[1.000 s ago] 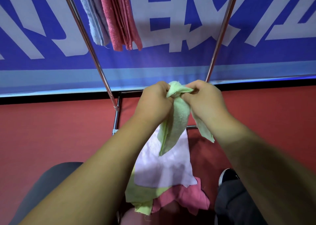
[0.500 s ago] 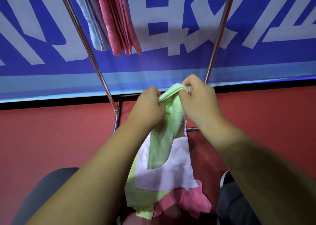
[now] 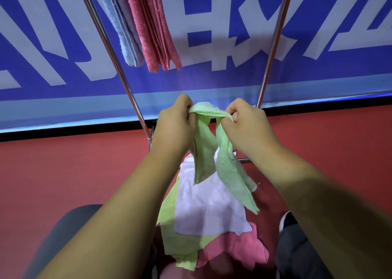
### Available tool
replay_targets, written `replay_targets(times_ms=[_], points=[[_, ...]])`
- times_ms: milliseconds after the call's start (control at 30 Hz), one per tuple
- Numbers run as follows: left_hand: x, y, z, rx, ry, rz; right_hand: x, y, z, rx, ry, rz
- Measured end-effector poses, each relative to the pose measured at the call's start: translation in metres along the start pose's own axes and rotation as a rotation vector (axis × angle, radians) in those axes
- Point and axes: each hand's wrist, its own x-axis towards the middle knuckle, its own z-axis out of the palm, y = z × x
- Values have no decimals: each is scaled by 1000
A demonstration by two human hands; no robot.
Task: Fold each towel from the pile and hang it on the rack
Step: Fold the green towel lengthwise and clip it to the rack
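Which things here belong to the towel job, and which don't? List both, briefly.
Job:
- green towel, pinched by left hand and right hand
- pile below: white towel, yellow-green towel, pink towel
- rack, with hung blue towel and hung pink towels

Not part:
- blue banner
- red floor
- shoe

Rack (image 3: 135, 109) half free: open room at its right side
The blue towel (image 3: 125, 35) and pink towel (image 3: 152, 28) hang just beside the left pole (image 3: 111, 52); from them to the right pole (image 3: 274, 41) the gap is open. Lower, the left hand (image 3: 174, 128) and right hand (image 3: 248, 126) grip the green towel (image 3: 229, 172) above the pile (image 3: 210, 211).
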Motion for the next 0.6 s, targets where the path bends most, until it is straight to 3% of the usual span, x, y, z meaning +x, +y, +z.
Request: replay_targets(times_ms=[267, 600], points=[[-26, 18, -35, -41, 30, 91, -47, -12, -21, 22, 52, -28], [-52, 77, -103, -199, 127, 138, -78, -79, -56, -9, 134, -178]])
